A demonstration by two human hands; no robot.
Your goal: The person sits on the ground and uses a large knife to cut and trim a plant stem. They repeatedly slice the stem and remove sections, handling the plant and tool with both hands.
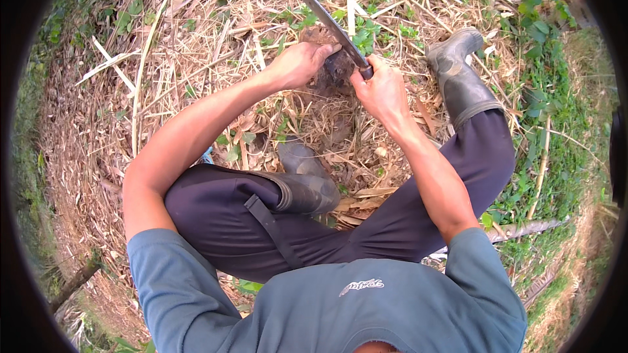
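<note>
My right hand (pixel 384 95) is wrapped round the dark handle of a machete (pixel 325 16). Its long grey blade slants up and to the left, away from me. Beside the blade, my left hand (pixel 299 65) is closed, with its fingertips close to the metal near the middle. What those fingers hold, if anything, is hidden. Directly under the blade and the left hand is a rough dark brown lump (pixel 335 73), like a stump or a stone; its kind is unclear.
Dry leaves and split stalks (pixel 216 33) cover the ground, with green weeds between. My rubber boots stand on both sides, the right boot (pixel 458 68) stretched out and the left boot (pixel 304 176) tucked in close. A thin pole (pixel 530 227) lies at the right.
</note>
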